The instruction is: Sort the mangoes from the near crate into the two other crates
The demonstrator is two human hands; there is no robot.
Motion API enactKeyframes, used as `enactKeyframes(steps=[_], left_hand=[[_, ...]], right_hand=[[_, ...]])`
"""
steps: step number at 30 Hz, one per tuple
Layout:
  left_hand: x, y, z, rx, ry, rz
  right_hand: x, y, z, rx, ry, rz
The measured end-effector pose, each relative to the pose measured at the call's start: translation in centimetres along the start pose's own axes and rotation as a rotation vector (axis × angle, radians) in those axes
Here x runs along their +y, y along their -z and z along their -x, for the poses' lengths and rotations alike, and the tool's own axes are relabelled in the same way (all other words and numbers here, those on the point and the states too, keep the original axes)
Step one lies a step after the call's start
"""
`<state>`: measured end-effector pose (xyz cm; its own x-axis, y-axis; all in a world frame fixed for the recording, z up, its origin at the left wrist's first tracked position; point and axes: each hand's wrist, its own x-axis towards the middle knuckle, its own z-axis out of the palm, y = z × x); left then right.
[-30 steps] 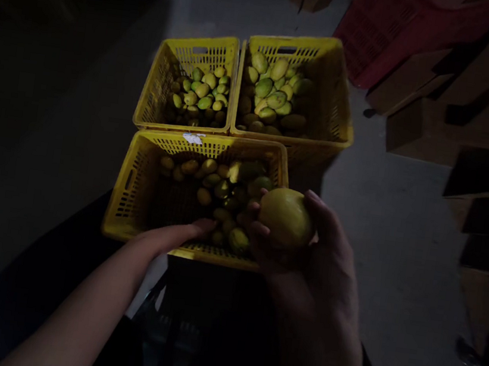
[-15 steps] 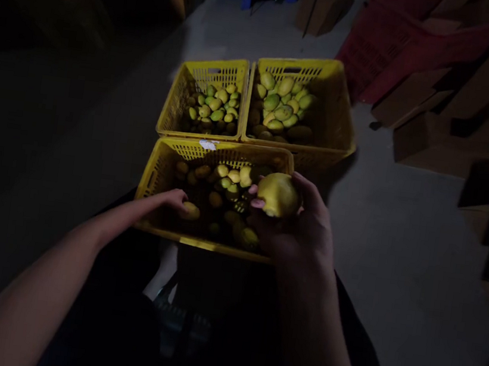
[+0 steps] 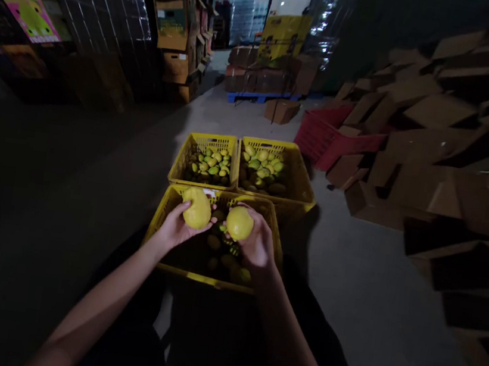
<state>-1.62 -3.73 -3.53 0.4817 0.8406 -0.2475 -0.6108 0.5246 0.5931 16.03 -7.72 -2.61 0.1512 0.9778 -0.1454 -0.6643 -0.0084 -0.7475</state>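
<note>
My left hand (image 3: pixel 172 228) holds a large yellow lemon (image 3: pixel 198 210), its fingers wrapped round the side and underneath. In my right hand (image 3: pixel 260 244) is a second, rounder yellow lemon (image 3: pixel 240 223), whose pointed end faces down. Both hands are raised side by side over the near yellow crate (image 3: pixel 204 280). Several lemons (image 3: pixel 229 261) lie in shadow at the bottom of that crate, partly hidden by my hands and forearms.
Behind stand two more yellow crates, a left one (image 3: pixel 180 153) and a right one (image 3: pixel 304 188), both holding several yellow-green fruits. To the right are a red crate (image 3: pixel 322 142) and heaped cardboard boxes (image 3: pixel 415 151). A loaded blue pallet (image 3: pixel 260 97) stands farther back.
My left hand has come up out of the near crate with a lemon. The right hand still holds its lemon, now nearer the left. My view has tilted up.
</note>
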Motion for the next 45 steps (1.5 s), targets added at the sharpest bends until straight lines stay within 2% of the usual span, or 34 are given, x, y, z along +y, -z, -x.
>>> enactKeyframes(steps=[4, 7, 10, 14, 18, 24, 27, 31, 35, 41, 43, 45], left_hand=[[-1.3, -0.2, -1.1, 0.116, -0.055, 0.176], [-1.4, -0.4, -1.6, 0.133, -0.088, 0.293], [-1.0, -0.8, -1.6, 0.153, -0.103, 0.387], [-0.8, -0.8, -1.4, 0.174, -0.072, 0.366], [-0.7, -0.5, -1.3, 0.208, -0.046, 0.288], [-0.4, -1.0, -1.1, 0.162, -0.044, 0.279], [-0.3, -1.2, -1.2, 0.209, -0.062, 0.345], [-0.4, -0.6, -1.5, 0.344, -0.134, 0.429], [-0.4, -0.2, -1.9, 0.355, -0.127, 0.402], [-0.8, -0.6, -2.0, 0.317, -0.068, 0.309], [-1.0, -0.8, -1.8, 0.294, -0.122, 0.183], [-1.3, -1.0, -1.5, 0.28, -0.245, 0.008]], right_hand=[[-0.1, -0.1, -0.2, -0.07, -0.046, -0.061], [0.4, -0.2, -0.6, -0.128, -0.015, -0.087], [0.9, -0.5, -0.7, -0.127, -0.011, -0.077], [1.2, -0.6, -0.5, -0.099, -0.065, -0.116], [1.1, -0.2, -0.6, -0.113, -0.181, -0.153], [1.7, 0.1, -1.1, -0.105, -0.321, -0.165], [2.4, 0.4, -1.3, -0.092, -0.314, -0.172], [3.3, 0.9, -1.6, -0.057, -0.225, -0.149], [3.5, 1.0, -1.8, -0.056, -0.2, -0.129], [3.3, 0.1, -1.5, -0.055, -0.202, 0.053], [3.2, -0.1, -1.6, -0.056, -0.197, 0.032], [3.1, 0.0, -1.7, -0.066, -0.193, -0.001]])
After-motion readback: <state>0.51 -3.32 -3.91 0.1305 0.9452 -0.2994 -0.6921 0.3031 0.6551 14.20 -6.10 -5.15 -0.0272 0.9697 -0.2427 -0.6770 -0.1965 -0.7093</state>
